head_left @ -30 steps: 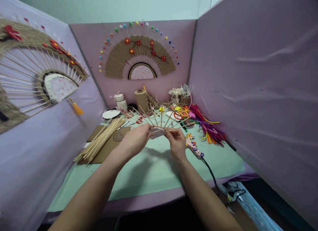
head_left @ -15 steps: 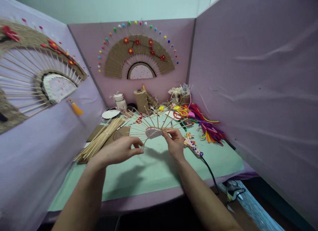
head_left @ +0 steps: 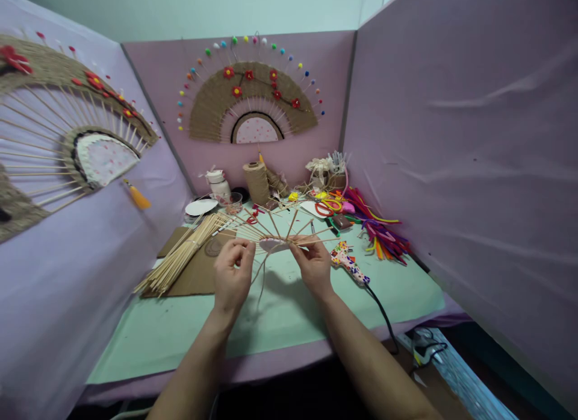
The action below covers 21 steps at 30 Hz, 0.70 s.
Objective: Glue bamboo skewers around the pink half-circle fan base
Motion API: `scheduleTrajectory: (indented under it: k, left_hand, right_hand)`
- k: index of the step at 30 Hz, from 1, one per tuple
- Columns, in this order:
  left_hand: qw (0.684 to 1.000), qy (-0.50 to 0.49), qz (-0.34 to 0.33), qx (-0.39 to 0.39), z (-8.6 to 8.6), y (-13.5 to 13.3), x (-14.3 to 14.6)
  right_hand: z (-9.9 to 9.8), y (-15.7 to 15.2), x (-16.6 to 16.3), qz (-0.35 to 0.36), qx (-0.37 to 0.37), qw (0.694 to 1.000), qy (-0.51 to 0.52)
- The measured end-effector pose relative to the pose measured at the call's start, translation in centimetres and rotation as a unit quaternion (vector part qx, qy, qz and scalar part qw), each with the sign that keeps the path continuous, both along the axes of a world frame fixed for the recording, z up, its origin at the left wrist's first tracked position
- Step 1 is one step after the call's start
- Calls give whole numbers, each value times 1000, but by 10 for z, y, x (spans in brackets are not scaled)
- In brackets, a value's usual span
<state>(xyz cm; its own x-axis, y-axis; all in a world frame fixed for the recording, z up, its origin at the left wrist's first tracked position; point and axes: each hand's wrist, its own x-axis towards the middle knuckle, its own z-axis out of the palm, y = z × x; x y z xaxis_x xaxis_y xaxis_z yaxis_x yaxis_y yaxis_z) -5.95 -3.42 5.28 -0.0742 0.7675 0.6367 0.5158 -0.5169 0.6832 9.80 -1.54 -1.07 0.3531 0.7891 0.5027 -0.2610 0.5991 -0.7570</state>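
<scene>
Above the table I hold a fan frame, whose thin wooden sticks spread from a small pale half-round base. My right hand pinches the right end of the base between thumb and fingers. On the other side, my left hand is closed, its fingertips pressed together at the leftmost sticks. A thin strand of twine hangs in a loose loop below the base, between both hands. The fingers hide the ends of the frame.
A bundle of sticks lies on cardboard at left. Right of my hands rests a patterned glue gun with a black cord. Behind stand a twine spool, scissors and colourful pipe cleaners. A finished fan hangs on the back panel.
My left hand has turned upright and moved in to the frame's left side, its fingers closing. The frame has shifted slightly left and tilted. The twine now hangs in a loop.
</scene>
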Motion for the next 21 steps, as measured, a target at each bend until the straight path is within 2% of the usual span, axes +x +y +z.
scheduleTrajectory:
  k: [4, 7, 9, 11, 12, 14, 17, 21]
  left_hand:
    - [992, -40, -55, -103, -3, 0, 5]
    - [964, -127, -109, -208, -7, -1, 10]
    - [919, -199, -158, -303, -8, -1, 13]
    - [860, -250, -207, -394, -6, -1, 13]
    - [834, -264, -227, -428, -4, -1, 13]
    - [801, -281, -249, -465, -1, 0, 12]
    - [796, -286, -254, -469, 3, 2, 11]
    - [838, -245, -232, -427, 3, 3, 11]
  right_hand:
    - [0, -1, -2, 5, 8, 1000, -10]
    - [-1, -1, -3, 8, 17, 1000, -9]
    - [-1, -1, -3, 8, 18, 1000, -14]
    - [-1, -2, -3, 8, 17, 1000, -21]
    - [-1, -3, -3, 7, 17, 1000, -25]
    - [0, -3, -3, 6, 17, 999, -29]
    - [1, -4, -3, 4, 17, 999, -31]
    - [1, -4, -3, 9, 19, 999, -32]
